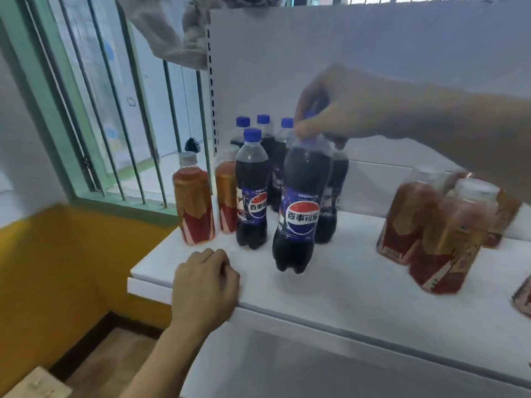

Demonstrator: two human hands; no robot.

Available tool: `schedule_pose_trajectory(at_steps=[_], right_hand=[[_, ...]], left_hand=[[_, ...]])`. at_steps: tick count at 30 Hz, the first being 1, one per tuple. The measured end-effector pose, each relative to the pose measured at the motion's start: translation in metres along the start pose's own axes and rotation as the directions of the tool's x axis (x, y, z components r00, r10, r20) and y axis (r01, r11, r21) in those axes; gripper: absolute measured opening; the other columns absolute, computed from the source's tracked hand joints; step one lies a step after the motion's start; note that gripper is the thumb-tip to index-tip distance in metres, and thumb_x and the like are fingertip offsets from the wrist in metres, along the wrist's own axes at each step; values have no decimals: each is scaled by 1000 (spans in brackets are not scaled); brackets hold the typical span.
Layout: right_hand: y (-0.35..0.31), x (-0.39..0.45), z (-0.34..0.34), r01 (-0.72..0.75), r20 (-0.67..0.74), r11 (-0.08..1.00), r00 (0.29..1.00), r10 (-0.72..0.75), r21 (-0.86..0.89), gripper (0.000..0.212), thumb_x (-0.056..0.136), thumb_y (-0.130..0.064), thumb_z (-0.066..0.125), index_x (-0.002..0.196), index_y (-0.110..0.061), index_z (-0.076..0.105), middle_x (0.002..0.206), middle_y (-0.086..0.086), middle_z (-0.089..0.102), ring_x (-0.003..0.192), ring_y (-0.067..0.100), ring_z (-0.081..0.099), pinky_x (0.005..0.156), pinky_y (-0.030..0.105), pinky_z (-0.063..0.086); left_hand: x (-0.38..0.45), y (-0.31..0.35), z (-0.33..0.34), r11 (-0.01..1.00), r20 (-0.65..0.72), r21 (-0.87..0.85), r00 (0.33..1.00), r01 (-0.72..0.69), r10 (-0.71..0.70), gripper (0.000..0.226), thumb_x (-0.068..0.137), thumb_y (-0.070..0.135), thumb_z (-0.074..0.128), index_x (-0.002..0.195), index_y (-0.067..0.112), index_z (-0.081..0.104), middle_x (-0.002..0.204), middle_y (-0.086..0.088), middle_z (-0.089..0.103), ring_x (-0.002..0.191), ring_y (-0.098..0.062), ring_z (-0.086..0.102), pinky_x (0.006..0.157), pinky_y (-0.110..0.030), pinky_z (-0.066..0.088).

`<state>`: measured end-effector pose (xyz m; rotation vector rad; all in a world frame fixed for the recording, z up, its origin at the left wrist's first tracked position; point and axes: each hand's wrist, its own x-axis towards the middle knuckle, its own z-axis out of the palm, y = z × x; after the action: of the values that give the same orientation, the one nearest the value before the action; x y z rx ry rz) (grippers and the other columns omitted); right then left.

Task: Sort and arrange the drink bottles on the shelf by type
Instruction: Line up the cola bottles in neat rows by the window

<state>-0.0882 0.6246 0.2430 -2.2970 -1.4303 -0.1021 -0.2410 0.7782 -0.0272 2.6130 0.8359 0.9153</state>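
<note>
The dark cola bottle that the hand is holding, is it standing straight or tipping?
Tipping. The dark cola bottle with the blue label leans, its base angled toward the white shelf's front while the right hand grips its top.

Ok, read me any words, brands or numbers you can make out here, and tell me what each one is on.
"百事可乐" with the Pepsi globe: label of the cola bottle held at the neck by the right hand.
"百事", partly turned away: label of the front standing cola bottle.
Red and gold tea bottles, left and right: print too blurred to read.
Nothing else readable.
</note>
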Motion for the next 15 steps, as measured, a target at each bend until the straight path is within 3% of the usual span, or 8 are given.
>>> schedule_pose_trajectory(at_steps=[3, 8, 11, 13, 15], right_hand=[[-6, 8, 22, -5, -19, 1000, 1000, 5, 18, 7, 87, -24, 75, 87, -16, 75, 83, 5, 71, 70, 25, 70, 61, 39, 62], [-5, 23, 47, -12, -84, 1000, 996, 10, -23, 11, 86, -33, 76, 88, -22, 75, 90, -4, 68, 77, 17, 68, 61, 32, 60], [-3, 24, 52, 19, -125, 999, 992, -23, -32, 18, 86, -38, 77, 94, -22, 75, 89, -11, 63, 79, 8, 59, 60, 22, 47], [-2, 21, 52, 48, -129, 998, 990, -53, -44, 23, 86, -40, 77, 98, -21, 75, 90, -12, 62, 79, 9, 62, 59, 18, 45], [-1, 17, 50, 56, -112, 998, 992, -56, 4, 28, 86, -42, 78, 104, -21, 73, 94, -9, 66, 70, 12, 70, 56, 19, 54]], left_hand=[[0, -3, 5, 1000, -15, 14, 1000, -27, 27, 15, 93, 37, 52, 82, 29, 58, 76, 10, 57, 68, -9, 50, 71, -29, 49], [-2, -5, 9, 999, -23, 3, 999, -40, 40, 14, 94, 36, 54, 85, 28, 60, 80, 10, 61, 73, -10, 52, 77, -29, 47], [-9, -5, 9, 996, -15, -51, 997, -74, 73, 11, 92, 35, 56, 85, 28, 62, 82, 11, 62, 74, -11, 53, 80, -30, 47], [-17, 3, 7, 986, 39, -83, 988, -148, 151, 9, 90, 37, 55, 86, 31, 60, 84, 15, 60, 76, -10, 51, 77, -26, 45], [-23, 20, 7, 960, 128, -110, 955, -256, 269, 7, 92, 40, 54, 91, 34, 58, 89, 18, 56, 82, -7, 49, 77, -20, 42]])
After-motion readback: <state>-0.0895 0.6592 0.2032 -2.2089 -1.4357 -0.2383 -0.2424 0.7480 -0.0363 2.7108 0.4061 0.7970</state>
